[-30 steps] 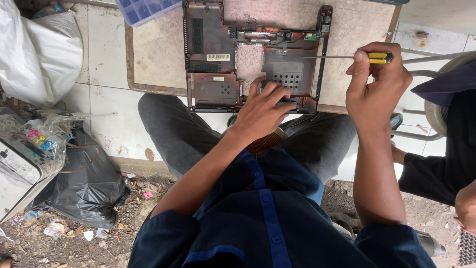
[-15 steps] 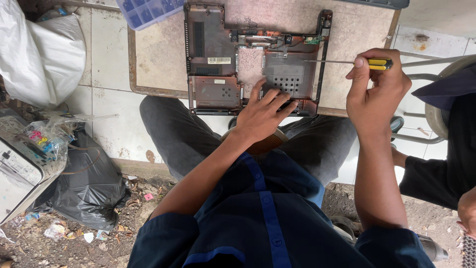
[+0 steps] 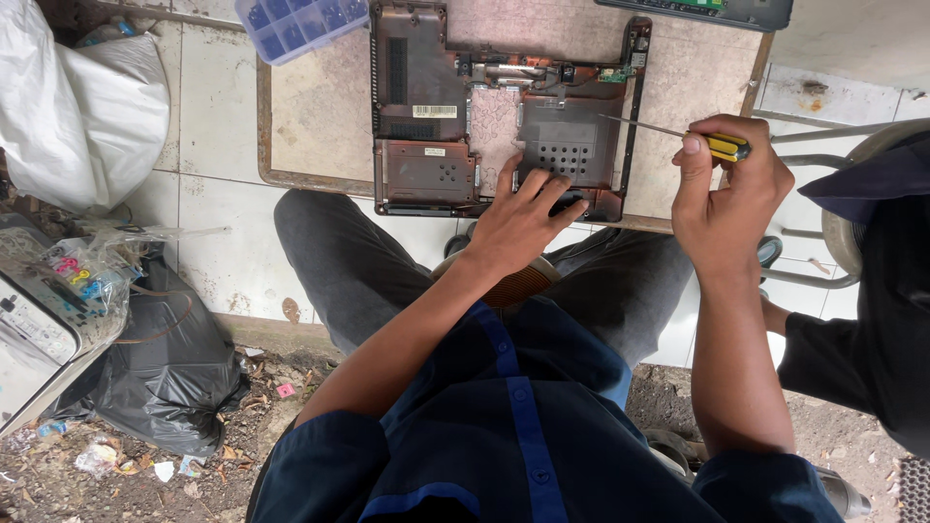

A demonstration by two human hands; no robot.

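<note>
White floor tiles and a strip of littered dirt lie under a small worn table (image 3: 320, 116), which carries an opened laptop base (image 3: 504, 107) — its long side running nine to three o'clock. On its near edge, around six o'clock, the left hand (image 3: 518, 223) rests flat with fingers spread, tips pressing the dark shell, gripping nothing. At three o'clock from the base the right hand (image 3: 727, 199) is clenched around a yellow-handled screwdriver (image 3: 668, 133); its thin shaft lies nearly level and points toward ten o'clock, tip over the base's right rim. A blue parts box (image 3: 300, 21) sits at the table's eleven o'clock corner — a black bag (image 3: 160, 373) slumps on the ground at eight o'clock.
</note>
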